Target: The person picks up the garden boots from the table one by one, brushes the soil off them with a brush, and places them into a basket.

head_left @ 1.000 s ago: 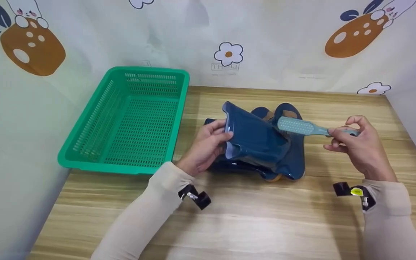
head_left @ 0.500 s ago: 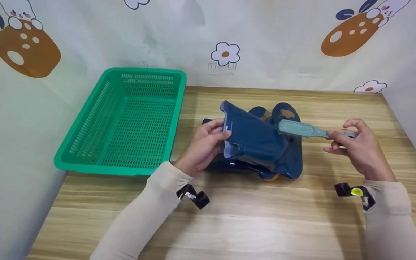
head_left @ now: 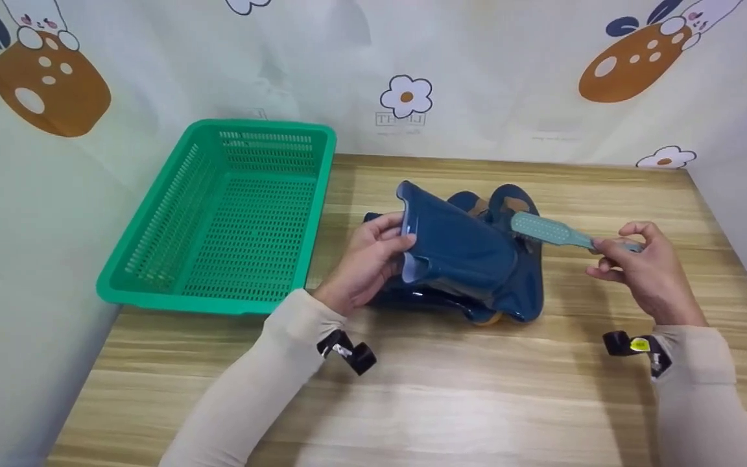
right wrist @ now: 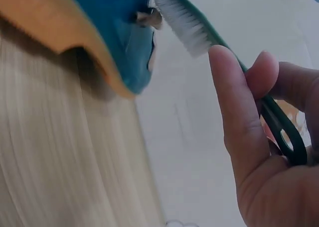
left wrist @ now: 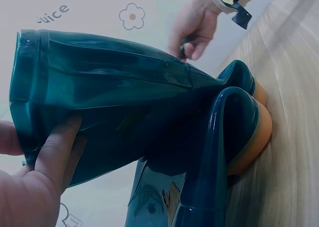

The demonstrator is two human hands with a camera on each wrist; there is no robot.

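Observation:
My left hand (head_left: 373,263) grips the top rim of a dark blue rubber boot (head_left: 464,243), thumb outside and fingers inside the opening. This boot's shaft is tilted up towards the left hand, and its foot points away to the right. A second rubber boot (left wrist: 199,187) with an orange sole lies beside it, partly hidden under the raised shaft. Brown patches (head_left: 515,205) mark the toes. My right hand (head_left: 649,272) pinches the handle of a green scrub brush (head_left: 542,229). In the right wrist view, its white bristles (right wrist: 187,25) face the boot, right at its upper.
A green plastic basket (head_left: 106,288) with slotted sides stands on the left of the wooden table (head_left: 425,395). Patterned sheeting (head_left: 497,78) covers the walls behind and at the sides. A small black camera is strapped to each wrist.
The brush has slid a little to the right along the boot, its handle now sloping down more. The left hand keeps its grip on the boot's rim, which stays in place.

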